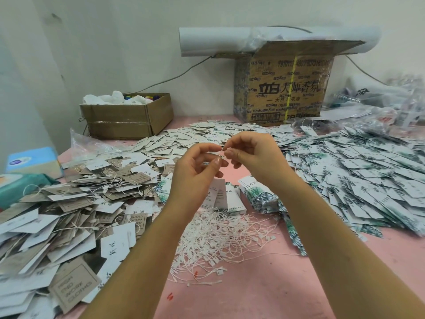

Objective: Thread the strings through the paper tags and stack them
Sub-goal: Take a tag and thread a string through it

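We hold both hands up over the pink table (287, 284). Our left hand (195, 166) and our right hand (253, 155) meet at the fingertips and pinch a tiny string end (222, 149) between them. It is too small to see well. Under our hands lies a messy pile of white strings (220, 238), with a small stack of leaf tags (259, 194) just beside it. More leaf tags (368, 176) lie in a heap on the right. Brown and white tags (69, 215) lie on the left. A big cardboard box (282, 88) stands at the back.
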